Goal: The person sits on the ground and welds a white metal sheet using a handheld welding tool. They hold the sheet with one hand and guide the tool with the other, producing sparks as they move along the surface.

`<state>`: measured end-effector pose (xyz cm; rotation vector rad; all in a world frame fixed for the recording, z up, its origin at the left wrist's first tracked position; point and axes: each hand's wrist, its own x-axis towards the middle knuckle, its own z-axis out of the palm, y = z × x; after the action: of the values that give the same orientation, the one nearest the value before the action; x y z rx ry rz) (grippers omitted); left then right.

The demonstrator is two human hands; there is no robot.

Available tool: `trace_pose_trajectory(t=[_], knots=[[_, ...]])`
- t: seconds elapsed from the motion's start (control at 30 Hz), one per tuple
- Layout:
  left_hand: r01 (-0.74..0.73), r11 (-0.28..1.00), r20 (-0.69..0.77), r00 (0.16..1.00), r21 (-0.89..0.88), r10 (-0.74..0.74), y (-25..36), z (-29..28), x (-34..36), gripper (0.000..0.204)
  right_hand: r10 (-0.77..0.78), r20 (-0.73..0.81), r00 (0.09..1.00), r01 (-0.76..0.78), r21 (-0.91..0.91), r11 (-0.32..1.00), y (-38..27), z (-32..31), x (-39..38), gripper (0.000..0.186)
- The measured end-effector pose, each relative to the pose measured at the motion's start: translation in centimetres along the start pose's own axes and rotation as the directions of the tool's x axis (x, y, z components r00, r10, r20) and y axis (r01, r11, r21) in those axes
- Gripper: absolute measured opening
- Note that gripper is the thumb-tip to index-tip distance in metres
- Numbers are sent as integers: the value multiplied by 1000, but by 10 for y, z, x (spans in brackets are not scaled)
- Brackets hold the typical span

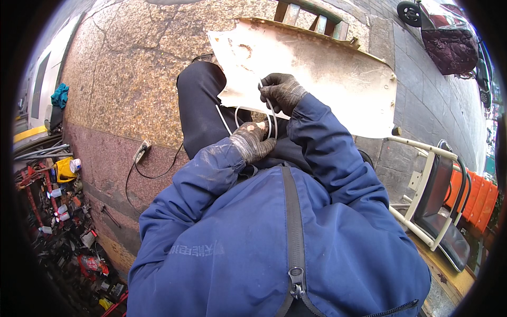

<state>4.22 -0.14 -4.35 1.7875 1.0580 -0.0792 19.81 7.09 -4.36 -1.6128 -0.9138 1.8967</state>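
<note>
My gloved right hand (pixel 281 94) is closed on a thin white strip, possibly a cable tie, at the near edge of a large, pale, scuffed sheet (pixel 327 68). My gloved left hand (pixel 252 141) is curled lower down around the looped strips (pixel 274 120), between my dark-trousered legs (pixel 198 111). A straighter white strip (pixel 223 118) lies to the left beside another short loop. The sheet slants from my left knee toward the right, over a slatted frame (pixel 292 16). The fingertips of my left hand are partly hidden by the strips.
At left are a pile of tools and parts (pixel 58 222), a yellow container (pixel 64 170) and a power socket with cord (pixel 141 150). At right stand a metal-framed padded chair (pixel 434 203) and orange plastic seating (pixel 478 203). A vehicle with a quilted cover (pixel 449 47) is farther back.
</note>
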Motion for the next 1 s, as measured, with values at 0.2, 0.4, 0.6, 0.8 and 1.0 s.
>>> trace_pose_trajectory(t=[0.2,0.4,0.6,0.8,1.0], knots=[[23,1000,-31,999,-2,-23,0,1,-3,44,-19,8,1000,19,-8,1000,-1,0,-2,12],[136,985,-29,990,-103,-139,0,-22,-8,63,-45,10,999,45,5,999,-11,-7,5,11],[-41,832,-448,856,-554,-256,-14,-32,-12,25,-75,-23,997,76,3,997,-16,-5,10,11],[28,992,-856,502,-125,-122,-45,-35,13,47,-86,-19,996,86,20,996,-18,-3,16,10],[180,970,-763,601,-161,-238,-68,-47,38,51,-68,-4,998,69,65,996,-18,0,28,9]])
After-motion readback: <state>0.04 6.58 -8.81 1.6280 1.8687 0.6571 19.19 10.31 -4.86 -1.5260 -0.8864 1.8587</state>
